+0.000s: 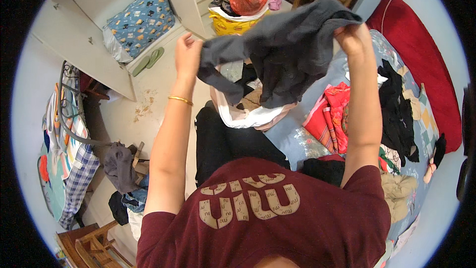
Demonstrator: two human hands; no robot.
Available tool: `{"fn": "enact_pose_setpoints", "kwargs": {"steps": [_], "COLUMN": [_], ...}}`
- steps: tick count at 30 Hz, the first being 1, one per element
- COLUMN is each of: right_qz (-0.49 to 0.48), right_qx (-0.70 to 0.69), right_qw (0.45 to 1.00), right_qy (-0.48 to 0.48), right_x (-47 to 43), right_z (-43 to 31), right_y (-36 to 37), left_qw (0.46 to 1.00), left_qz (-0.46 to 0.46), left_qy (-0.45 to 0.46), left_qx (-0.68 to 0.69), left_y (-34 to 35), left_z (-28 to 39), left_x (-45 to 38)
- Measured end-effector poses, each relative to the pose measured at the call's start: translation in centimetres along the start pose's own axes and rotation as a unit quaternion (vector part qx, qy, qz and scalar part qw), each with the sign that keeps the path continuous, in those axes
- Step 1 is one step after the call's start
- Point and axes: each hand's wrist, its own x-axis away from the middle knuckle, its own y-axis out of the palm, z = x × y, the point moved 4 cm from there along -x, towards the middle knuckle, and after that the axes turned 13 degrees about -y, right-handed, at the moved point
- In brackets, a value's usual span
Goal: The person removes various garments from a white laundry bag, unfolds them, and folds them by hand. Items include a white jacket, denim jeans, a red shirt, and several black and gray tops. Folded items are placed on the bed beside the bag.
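A dark grey garment (pixel 290 52) hangs stretched between my raised hands, slightly blurred. My left hand (pixel 189 57) grips its narrower end at the left. At the upper right, my right hand (pixel 351 39) holds the opposite edge, its fingers partly hidden by the cloth. Under the garment, by my knees, is a white and pale pink cloth or lined container (pixel 243 119) with dark fabric showing inside. Red and pink folded clothes (pixel 334 115) lie on the bed to the right of it.
The bed (pixel 290 137) along my right bears black (pixel 396 108) and beige clothes (pixel 398 193). A yellow bag (pixel 234 24) heaped with clothes stands ahead. Green slippers (pixel 148 61) lie near the open wardrobe door (pixel 81 41). A wooden chair (pixel 96 245) stands at lower left.
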Motion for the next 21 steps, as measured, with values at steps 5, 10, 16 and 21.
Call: {"fn": "enact_pose_setpoints", "kwargs": {"steps": [5, 10, 16, 21], "right_qz": [0.052, -0.139, -0.291, -0.204], "right_qx": [0.057, 0.032, 0.474, 0.574], "right_qw": [0.994, 0.981, 0.825, 0.771], "right_qy": [0.077, 0.130, -0.104, -0.186], "right_x": [4.5, 6.1, 10.7, 13.4], "right_z": [7.9, 9.4, 12.2, 15.3], "right_y": [9.1, 11.7, 13.0, 13.2], "left_qw": [0.954, 0.966, 0.821, 0.816], "left_qz": [-0.180, -0.236, -0.363, -0.408], "left_qy": [0.196, -0.016, -0.152, -0.143], "left_qx": [-0.141, 0.108, 0.414, 0.384], "left_y": [8.1, 10.4, 7.7, 5.6], "left_z": [4.2, 3.7, 5.1, 6.3], "left_x": [9.7, 9.3, 5.8, 3.8]}}
